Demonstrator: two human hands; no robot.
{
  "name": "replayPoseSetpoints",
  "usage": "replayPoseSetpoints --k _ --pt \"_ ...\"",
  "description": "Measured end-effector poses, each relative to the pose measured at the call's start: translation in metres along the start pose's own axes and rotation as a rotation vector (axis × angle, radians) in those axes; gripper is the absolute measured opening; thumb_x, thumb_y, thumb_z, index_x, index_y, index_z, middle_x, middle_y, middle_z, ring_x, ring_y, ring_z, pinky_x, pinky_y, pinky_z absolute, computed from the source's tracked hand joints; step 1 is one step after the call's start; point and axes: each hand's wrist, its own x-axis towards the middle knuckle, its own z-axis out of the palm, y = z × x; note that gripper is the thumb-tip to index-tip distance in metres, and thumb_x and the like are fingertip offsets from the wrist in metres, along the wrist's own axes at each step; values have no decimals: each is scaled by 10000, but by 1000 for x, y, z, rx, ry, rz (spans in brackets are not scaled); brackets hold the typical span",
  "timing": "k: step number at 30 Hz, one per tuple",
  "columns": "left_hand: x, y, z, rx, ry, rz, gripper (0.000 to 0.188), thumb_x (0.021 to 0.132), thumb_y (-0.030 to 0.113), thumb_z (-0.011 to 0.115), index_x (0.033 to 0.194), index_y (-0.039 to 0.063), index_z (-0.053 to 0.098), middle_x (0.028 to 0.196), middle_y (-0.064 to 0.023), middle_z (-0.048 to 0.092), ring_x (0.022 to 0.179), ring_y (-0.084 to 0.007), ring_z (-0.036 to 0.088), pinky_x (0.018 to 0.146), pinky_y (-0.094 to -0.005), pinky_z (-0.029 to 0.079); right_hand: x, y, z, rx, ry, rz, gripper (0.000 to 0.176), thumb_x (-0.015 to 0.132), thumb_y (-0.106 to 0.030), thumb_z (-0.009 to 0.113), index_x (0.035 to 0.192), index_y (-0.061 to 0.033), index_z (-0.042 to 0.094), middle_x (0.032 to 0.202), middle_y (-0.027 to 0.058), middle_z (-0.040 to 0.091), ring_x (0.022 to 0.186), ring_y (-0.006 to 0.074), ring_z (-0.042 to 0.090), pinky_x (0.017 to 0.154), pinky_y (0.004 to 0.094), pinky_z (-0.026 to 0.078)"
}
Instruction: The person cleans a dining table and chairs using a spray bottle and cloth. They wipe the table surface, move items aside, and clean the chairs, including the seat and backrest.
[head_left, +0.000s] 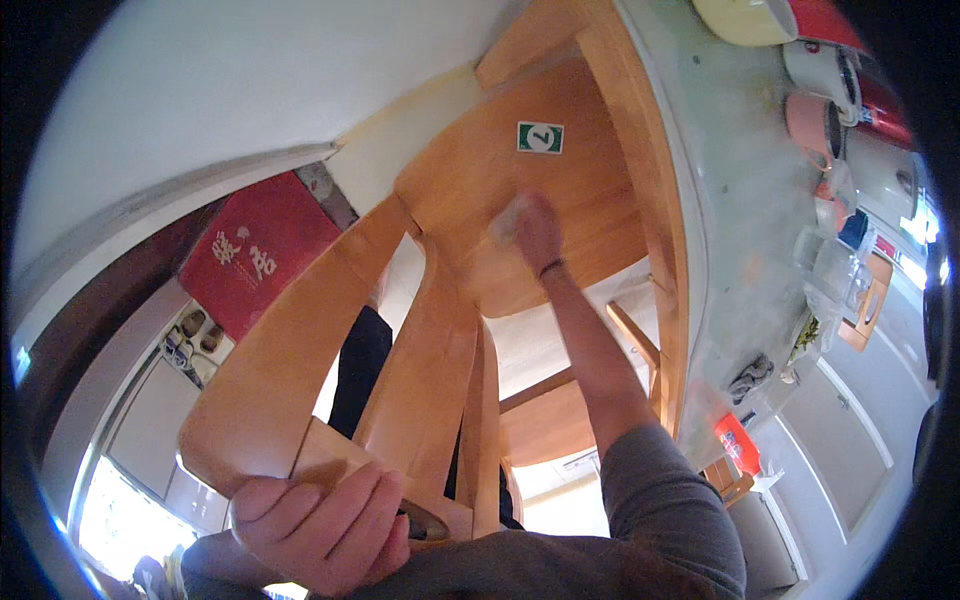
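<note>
My left hand (322, 525) curls over the top rail of a wooden chair (255, 405), near its corner. Lower down, my right hand (538, 229) presses on the chair's wooden seat (592, 195), with a dark band at the wrist. Under its fingers is a small pale cloth (508, 220), blurred and mostly covered by the hand. A green and white card (540, 138) bearing a numeral lies flat on the seat, apart from the hand. Between the chair's back slats, part of a dark trouser leg (363, 367) shows.
A table (697, 225) borders the seat on the right, bearing a pink mug (810, 124), a grey cloth (750, 379) and an orange-red packet (737, 442). A white wall (262, 82) stands left. A red doormat (255, 251) and several shoes (193, 334) lie beyond the chair back.
</note>
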Motion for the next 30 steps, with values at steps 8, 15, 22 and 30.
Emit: replayPoseSetpoints --k 8,15,22,30 --pt "8 -1 -4 21 -92 33 296 809 313 608 916 96 779 835 -24 761 552 -105 592 567 -313 363 150 3 -46 -124 46 268 571 862 -104 666 1404 -65 489 1451 237 498 1381 465 412 1167 540 338" --pt "7 -5 3 -37 14 56 299 833 322 601 909 90 775 818 -32 754 556 -119 591 557 -314 362 46 -29 -6 -114 -76 29 533 852 -133 646 1350 -12 501 1373 289 549 1321 437 494 1071 473 459" --pt "5 -1 -2 -78 -29 13 292 861 330 601 878 89 766 810 -58 749 607 -150 625 589 -321 434 -10 0 -102 -105 -31 621 401 903 -207 637 1232 22 622 1354 282 581 1283 391 552 1072 454 462" --pt "11 -12 -8 -206 -103 18 285 923 209 635 1031 -16 773 957 -115 786 768 -233 759 666 -271 577 30 39 33 -60 100 -303 580 965 -214 607 1491 -29 450 1589 179 402 1464 429 335 1187 635 239"
